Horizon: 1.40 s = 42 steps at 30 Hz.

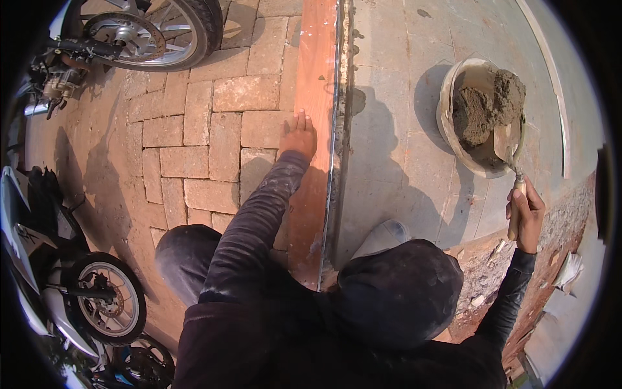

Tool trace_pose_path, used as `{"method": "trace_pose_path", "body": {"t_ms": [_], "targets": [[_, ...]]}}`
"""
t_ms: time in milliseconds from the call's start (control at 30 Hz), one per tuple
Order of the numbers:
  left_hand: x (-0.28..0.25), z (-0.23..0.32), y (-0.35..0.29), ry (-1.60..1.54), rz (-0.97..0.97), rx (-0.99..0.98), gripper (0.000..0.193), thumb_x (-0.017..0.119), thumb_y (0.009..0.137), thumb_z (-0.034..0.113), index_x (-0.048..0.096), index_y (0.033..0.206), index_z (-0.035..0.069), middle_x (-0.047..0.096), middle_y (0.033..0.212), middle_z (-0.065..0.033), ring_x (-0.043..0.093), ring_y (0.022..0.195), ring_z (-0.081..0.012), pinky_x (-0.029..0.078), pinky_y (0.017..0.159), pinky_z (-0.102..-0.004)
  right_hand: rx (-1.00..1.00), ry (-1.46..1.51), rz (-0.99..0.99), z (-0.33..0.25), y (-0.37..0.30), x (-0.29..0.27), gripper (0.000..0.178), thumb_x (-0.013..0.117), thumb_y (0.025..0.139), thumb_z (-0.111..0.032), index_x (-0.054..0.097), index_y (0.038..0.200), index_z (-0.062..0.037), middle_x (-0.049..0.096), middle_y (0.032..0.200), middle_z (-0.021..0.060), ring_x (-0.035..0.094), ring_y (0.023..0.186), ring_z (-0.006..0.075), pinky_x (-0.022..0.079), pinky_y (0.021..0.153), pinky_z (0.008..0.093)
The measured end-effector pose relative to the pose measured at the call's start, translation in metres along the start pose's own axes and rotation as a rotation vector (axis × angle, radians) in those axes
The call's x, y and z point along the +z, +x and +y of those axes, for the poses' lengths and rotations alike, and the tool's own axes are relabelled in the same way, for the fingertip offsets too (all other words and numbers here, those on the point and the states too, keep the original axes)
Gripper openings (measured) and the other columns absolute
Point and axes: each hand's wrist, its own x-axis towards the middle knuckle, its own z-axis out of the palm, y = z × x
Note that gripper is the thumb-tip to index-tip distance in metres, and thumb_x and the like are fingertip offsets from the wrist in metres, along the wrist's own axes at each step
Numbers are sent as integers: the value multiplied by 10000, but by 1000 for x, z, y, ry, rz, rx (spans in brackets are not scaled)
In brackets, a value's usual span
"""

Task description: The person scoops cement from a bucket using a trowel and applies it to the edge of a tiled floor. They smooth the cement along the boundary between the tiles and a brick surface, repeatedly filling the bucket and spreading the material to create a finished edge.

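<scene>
My left hand (299,137) lies on the long reddish-brown wooden board (315,61), its fingers pointing away from me. The board runs lengthwise along the edge of the grey tiled surface. In my right hand (529,214) is the wooden handle of a trowel (516,174), gripped by the closed fingers. The trowel's blade sits inside a bucket (446,117) at the right, against the wet grey mortar (475,115). Mortar is heaped in the bucket, with one lump high on its far right side. Part of the blade is hidden by mortar.
Brick pavers (210,139) cover the ground left of the board. A motorcycle wheel (139,35) stands at the far left, and another parked motorcycle (103,295) is nearer. Grey tiles (379,139) lie between board and bucket. Rubble (483,282) lies at the lower right.
</scene>
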Motion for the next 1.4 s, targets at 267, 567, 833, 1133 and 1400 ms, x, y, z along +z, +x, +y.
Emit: {"method": "trace_pose_path", "body": {"t_ms": [267, 567, 833, 1133, 1400], "targets": [[-4, -4, 3, 83, -7, 31, 1082, 872, 647, 276, 241, 1502, 70, 147, 1612, -110, 234, 1466, -260, 278, 1161, -489, 120, 198, -234, 12, -70, 75, 455, 697, 887, -52, 563, 1315, 29, 631, 857, 21, 524, 626, 66, 435, 565, 216], [-9, -9, 1, 91, 13, 48, 1047, 870, 656, 259, 271, 1493, 65, 155, 1609, -113, 238, 1463, -263, 279, 1158, -499, -32, -97, -395, 13, -67, 186, 464, 616, 836, -117, 558, 1246, 93, 653, 921, 262, 641, 828, 349, 498, 780, 371], [-13, -3, 0, 51, -24, 35, 1046, 864, 669, 274, 260, 1499, 69, 151, 1613, -103, 238, 1463, -258, 278, 1158, -500, -110, -132, -470, -5, -56, 199, 503, 592, 813, -145, 533, 1261, 78, 617, 1005, 303, 586, 944, 469, 468, 848, 449], [-15, -6, -6, -26, 49, 62, 843, 753, 724, 210, 355, 1448, 39, 261, 1579, -130, 273, 1454, -251, 232, 1168, -508, -143, -55, -386, -21, -49, 198, 541, 618, 816, -114, 495, 1327, 10, 623, 938, 203, 618, 816, 346, 491, 763, 401], [-6, -9, -3, -34, 76, 89, 707, 640, 815, 191, 356, 1448, 61, 226, 1592, -106, 279, 1452, -249, 238, 1159, -538, 391, 595, -674, 26, -54, 233, 493, 622, 922, -157, 387, 1344, -60, 580, 852, 58, 583, 652, 118, 483, 533, 285]]}}
